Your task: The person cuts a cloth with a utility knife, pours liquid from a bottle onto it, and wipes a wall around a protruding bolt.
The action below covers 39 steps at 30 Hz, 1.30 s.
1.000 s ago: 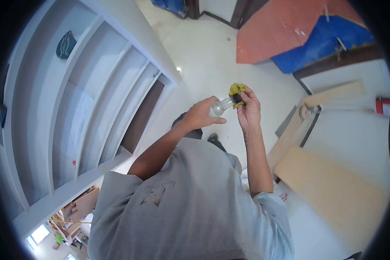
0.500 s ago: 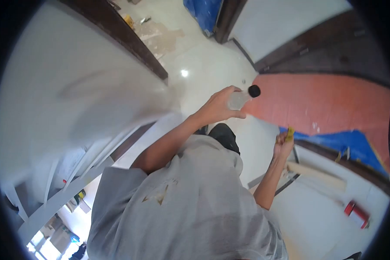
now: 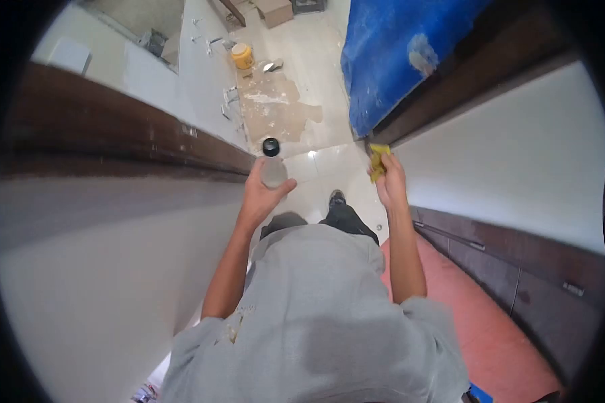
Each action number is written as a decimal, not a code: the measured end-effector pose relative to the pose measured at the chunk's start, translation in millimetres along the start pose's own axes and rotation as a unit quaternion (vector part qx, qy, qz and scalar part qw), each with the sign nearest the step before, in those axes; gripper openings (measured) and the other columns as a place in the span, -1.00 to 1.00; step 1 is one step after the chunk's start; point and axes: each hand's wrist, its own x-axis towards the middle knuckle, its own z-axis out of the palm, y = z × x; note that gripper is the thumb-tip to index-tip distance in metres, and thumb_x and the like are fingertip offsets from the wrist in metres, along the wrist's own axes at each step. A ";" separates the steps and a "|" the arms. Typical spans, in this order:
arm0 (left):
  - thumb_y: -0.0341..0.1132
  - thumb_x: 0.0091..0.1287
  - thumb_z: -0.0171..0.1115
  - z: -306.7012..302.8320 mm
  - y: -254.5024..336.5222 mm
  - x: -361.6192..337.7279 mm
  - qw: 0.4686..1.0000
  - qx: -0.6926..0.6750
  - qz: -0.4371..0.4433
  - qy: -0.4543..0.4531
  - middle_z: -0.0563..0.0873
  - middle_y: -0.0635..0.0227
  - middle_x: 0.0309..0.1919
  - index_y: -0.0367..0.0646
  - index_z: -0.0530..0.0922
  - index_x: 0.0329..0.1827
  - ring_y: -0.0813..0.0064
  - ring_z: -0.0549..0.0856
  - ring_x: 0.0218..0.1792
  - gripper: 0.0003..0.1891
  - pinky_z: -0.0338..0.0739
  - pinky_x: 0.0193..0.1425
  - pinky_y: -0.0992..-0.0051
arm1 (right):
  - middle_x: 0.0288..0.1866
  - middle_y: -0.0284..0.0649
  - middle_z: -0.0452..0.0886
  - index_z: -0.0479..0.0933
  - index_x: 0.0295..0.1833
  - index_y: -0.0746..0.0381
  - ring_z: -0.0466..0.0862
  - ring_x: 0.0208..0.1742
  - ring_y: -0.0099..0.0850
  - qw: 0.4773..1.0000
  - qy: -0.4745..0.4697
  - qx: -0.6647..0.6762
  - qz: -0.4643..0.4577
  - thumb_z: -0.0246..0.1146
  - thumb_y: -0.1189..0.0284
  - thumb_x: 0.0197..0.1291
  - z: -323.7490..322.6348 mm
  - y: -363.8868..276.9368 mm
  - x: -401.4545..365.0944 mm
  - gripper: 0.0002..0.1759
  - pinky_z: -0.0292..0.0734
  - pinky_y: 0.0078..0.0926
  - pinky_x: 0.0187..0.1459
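Observation:
My left hand [image 3: 262, 200] is wrapped round a clear bottle [image 3: 273, 173] with a black cap, held upright in front of me. Bunched in the fingers of my right hand [image 3: 392, 180] is a small yellow cloth [image 3: 379, 163]. Both hands are apart, out ahead of my grey shirt. The cloth overlaps the lower end of a dark door frame in this view, while the bottle appears over the pale tiled floor, near the left-hand frame.
Dark wooden frames [image 3: 107, 127] flank a doorway. Blue sheeting [image 3: 390, 54] hangs on the right. Beyond lie a yellow tub [image 3: 242, 56], a brown stained floor patch [image 3: 282, 111] and a cardboard box [image 3: 274, 11]. Pink covering [image 3: 464, 302] and dark drawers [image 3: 470, 242] are at lower right.
I have turned and stepped towards the doorway, which now fills the view ahead. The bottle stays in my left hand and the yellow cloth in my right, which is now raised further forward.

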 end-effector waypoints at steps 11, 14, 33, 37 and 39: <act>-0.43 0.28 0.65 -48.3 32.4 219.8 0.968 -0.177 0.023 0.177 0.70 0.34 0.07 -0.13 0.51 0.32 0.43 0.72 0.13 -0.41 0.61 0.32 0.32 | 0.51 -0.04 0.57 0.29 0.64 0.35 0.60 0.51 -0.27 0.931 -0.366 0.008 -0.010 0.25 0.62 0.53 283.5 -179.1 263.0 -0.37 0.55 -0.15 0.54; -0.45 0.29 0.63 -63.0 44.6 272.1 0.959 -0.211 0.054 0.182 0.69 0.37 0.03 -0.12 0.52 0.26 0.46 0.72 0.08 -0.46 0.62 0.25 0.37 | 0.39 -0.09 0.67 0.38 0.59 0.31 0.73 0.29 -0.31 0.945 -0.318 -0.055 -0.052 0.24 0.59 0.57 316.9 -185.3 303.9 -0.46 0.72 -0.30 0.28; -0.28 0.49 0.35 -181.8 -10.0 754.7 0.932 -0.078 -0.063 0.348 0.73 0.36 -0.33 -0.23 0.67 -0.23 0.51 0.69 -0.24 -0.81 0.55 -0.03 0.45 | -0.53 -0.47 0.34 0.38 -0.26 0.03 0.34 -0.63 -0.57 0.989 -0.089 -0.118 -0.030 0.13 -0.06 0.70 498.5 -225.3 908.0 -0.52 0.19 -0.49 -0.61; -0.29 0.50 0.37 -192.6 24.5 832.5 0.908 -0.030 -0.127 0.398 0.75 0.35 -0.36 -0.21 0.65 -0.33 0.53 0.69 -0.26 -0.77 0.54 -0.07 0.46 | -0.55 -0.46 0.38 0.41 -0.30 0.01 0.37 -0.64 -0.55 0.974 -0.127 -0.186 -0.006 0.10 -0.16 0.68 584.2 -257.5 1004.0 -0.45 0.22 -0.47 -0.60; -0.27 0.51 0.41 -198.7 27.7 873.0 0.886 -0.121 -0.132 0.428 0.76 0.34 -0.40 -0.20 0.67 -0.36 0.54 0.70 -0.32 -0.74 0.54 -0.15 0.47 | -0.51 -0.40 0.47 0.45 -0.23 0.05 0.41 -0.60 -0.53 0.964 -0.171 -0.196 0.047 0.08 -0.16 0.68 617.8 -262.2 1038.1 -0.45 0.28 -0.46 -0.55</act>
